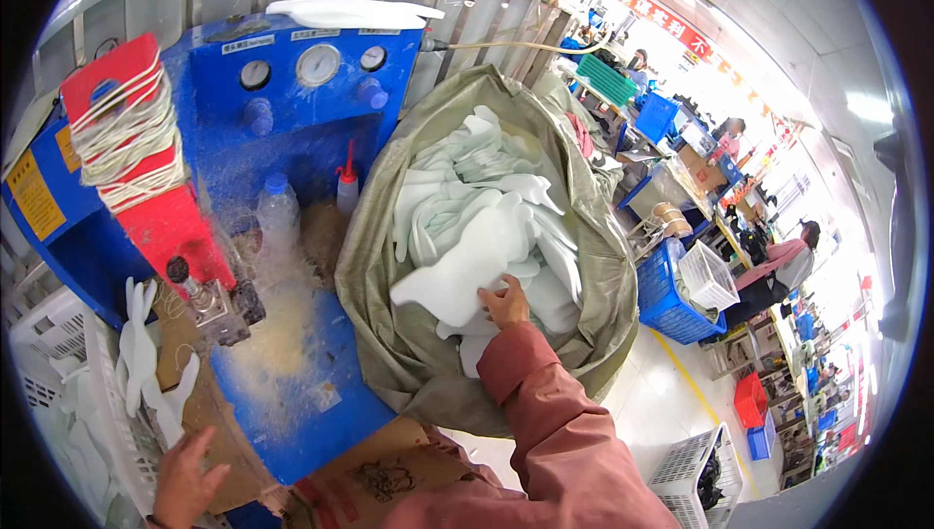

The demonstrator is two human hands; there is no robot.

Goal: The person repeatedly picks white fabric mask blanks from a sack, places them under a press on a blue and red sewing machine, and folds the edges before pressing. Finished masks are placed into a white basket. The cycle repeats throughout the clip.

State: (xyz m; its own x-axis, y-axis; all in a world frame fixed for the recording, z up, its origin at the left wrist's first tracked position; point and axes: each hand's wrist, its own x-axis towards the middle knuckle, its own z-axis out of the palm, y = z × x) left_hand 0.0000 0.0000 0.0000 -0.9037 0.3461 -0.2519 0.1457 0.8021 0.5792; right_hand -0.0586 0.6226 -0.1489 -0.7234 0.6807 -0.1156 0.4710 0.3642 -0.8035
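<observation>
My right hand (505,303) reaches into an olive woven sack (373,334) and is closed on the near edge of a flat white shaped piece (467,266). Beneath and behind that piece lies a loose heap of similar white pieces (467,154), filling the sack. At the lower left, my left hand (188,480) has its fingers apart and nothing in them. It is near a cardboard sheet (229,441) and a white plastic basket (107,373) of more white pieces. A few curved white pieces (141,349) lie over the basket's inner edge.
A blue machine (219,67) with gauges has a red arm (165,227) wound with cord. Its dusty bed holds a clear bottle (278,213) and a red-nozzled bottle (346,188). Baskets (671,300) stand right, near a seated person (783,261). A white crate (696,475) sits lower right.
</observation>
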